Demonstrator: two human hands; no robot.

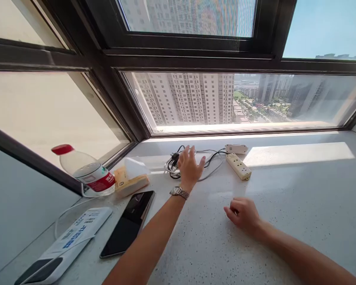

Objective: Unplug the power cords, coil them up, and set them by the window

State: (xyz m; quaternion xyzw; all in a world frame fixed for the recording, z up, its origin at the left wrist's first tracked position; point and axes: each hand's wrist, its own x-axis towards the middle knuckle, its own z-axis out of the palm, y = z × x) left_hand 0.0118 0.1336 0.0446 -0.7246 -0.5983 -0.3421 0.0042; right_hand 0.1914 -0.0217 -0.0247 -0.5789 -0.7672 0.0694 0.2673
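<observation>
Left hand (190,165) reached, fingers spread and empty, over the cable bundle (174,166) at twelve o'clock on the sill (284,206). Right hand (243,213), loosely curled and empty, rested at two o'clock. Next, probably, closing the fingers around the bundle.

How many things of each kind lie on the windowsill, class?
Water bottle: 1
Tissue pack: 1
Phone: 1
Power bank: 1
Power strip: 1
White adapter: 1
Cable bundle: 1, under the left hand
Total: 7
</observation>
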